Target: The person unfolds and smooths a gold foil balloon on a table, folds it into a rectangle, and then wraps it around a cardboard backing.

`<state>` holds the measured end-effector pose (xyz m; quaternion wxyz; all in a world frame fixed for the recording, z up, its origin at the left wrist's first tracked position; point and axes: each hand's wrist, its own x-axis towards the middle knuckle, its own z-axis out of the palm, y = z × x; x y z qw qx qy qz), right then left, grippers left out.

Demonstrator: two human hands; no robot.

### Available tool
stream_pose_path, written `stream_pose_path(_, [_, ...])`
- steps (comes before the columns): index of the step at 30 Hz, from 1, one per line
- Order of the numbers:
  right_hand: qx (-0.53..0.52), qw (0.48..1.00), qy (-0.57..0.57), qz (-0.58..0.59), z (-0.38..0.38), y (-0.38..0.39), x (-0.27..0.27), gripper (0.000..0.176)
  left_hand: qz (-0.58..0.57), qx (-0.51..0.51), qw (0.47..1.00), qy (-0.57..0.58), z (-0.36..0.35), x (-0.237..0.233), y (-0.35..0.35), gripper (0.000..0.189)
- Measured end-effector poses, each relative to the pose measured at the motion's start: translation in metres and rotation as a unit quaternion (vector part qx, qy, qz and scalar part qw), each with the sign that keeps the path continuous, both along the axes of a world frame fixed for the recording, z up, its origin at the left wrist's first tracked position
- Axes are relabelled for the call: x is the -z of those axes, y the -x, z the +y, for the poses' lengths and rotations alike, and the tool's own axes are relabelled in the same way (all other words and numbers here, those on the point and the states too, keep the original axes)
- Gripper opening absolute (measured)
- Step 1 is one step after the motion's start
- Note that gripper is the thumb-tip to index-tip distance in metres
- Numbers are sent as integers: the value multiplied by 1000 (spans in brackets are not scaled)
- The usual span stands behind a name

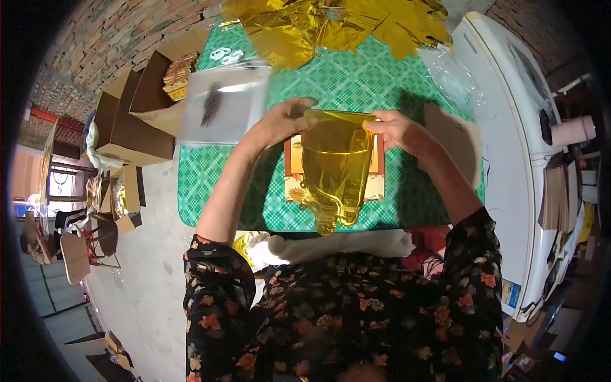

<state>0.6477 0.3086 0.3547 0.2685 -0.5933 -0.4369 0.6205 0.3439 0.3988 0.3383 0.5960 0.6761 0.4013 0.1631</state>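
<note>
A flat, shiny gold foil balloon (335, 165) hangs folded over a printed card (294, 167) on the green checked tablecloth (344, 83). My left hand (283, 121) grips the balloon's upper left corner. My right hand (394, 129) pinches its upper right corner. Both hands hold the top edge level, just above the card. The balloon's narrow neck points toward me, near the table's front edge.
A heap of gold foil balloons (337, 25) lies at the table's far end. Clear plastic sleeves (223, 105) sit at the left edge, more clear plastic (455, 79) at the right. Open cardboard boxes (137, 111) stand on the floor at left. A white appliance (515, 146) borders the right.
</note>
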Motion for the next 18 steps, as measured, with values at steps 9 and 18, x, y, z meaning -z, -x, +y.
stream_pose_path(9, [7, 974, -171, -149, -6, -6, 13, 35, -53, 1, 999, 0, 5, 18, 6, 50])
stream_pose_path(18, [4, 822, -409, -397, -12, -1, 48, 35, -10, -92, 991, -97, -12, 16, -10, 47])
